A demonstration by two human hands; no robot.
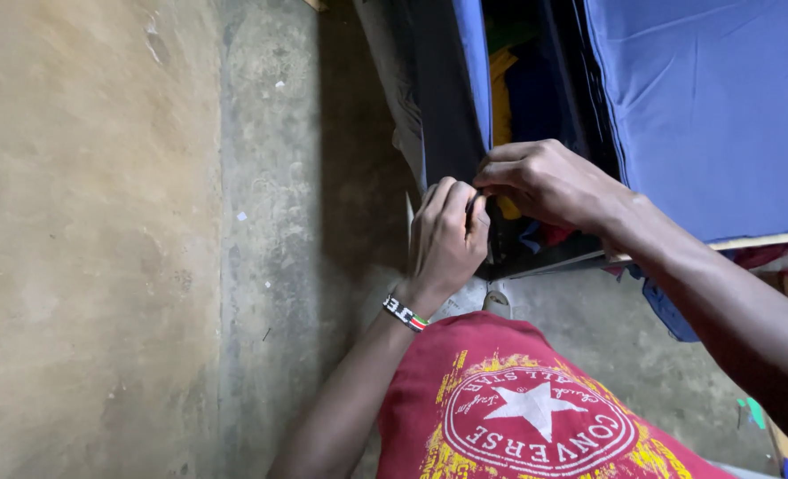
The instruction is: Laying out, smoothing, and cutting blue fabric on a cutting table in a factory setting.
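Observation:
My left hand (447, 238) is closed around the lower front edge of a dark fabric wardrobe (447, 115), a beaded band on its wrist. My right hand (545, 182) pinches the same dark edge just above it, fingertips meeting the left hand's knuckles. What sits between the fingers is too small and dark to make out. Inside the open wardrobe I see folded clothes (502, 98) in yellow, blue and red. A blue fabric panel (713, 106) hangs on the right.
A rough plastered wall (92, 239) fills the left side, meeting a grey concrete floor (625, 346). My red shirt with a yellow and white round print (518, 408) is at the bottom. Blue and red cloth lies at the right edge.

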